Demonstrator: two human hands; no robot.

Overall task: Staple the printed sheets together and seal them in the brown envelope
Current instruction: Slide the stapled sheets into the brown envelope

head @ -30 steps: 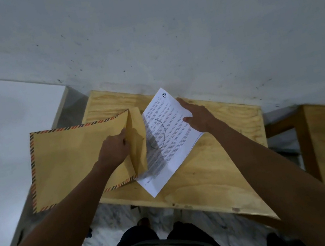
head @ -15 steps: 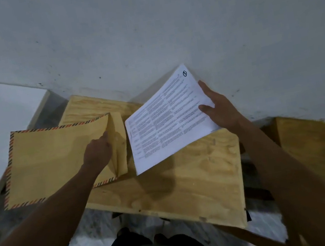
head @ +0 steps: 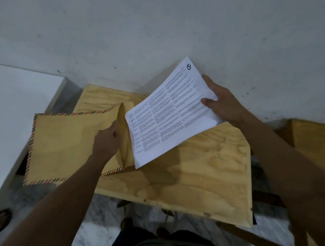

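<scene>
Head view: nearest, plywood tabletop (head: 189, 183). Beyond, left hand (head: 106, 141) pinching open mouth of brown envelope (head: 68, 146), half overhanging table's left edge. Farther right, right hand (head: 222, 103) clamped on far end of printed sheets (head: 168, 113), near edge just beside envelope mouth.

— Any room past his right fingers (head: 208, 84)?
— No, the wall (head: 182, 21) stands just beyond them.
— And ahead of the left fingers (head: 115, 129)?
— The envelope (head: 70, 145) mouth gapes there, sheets (head: 168, 113) just beside it; bare table (head: 189, 179) below them.
</scene>
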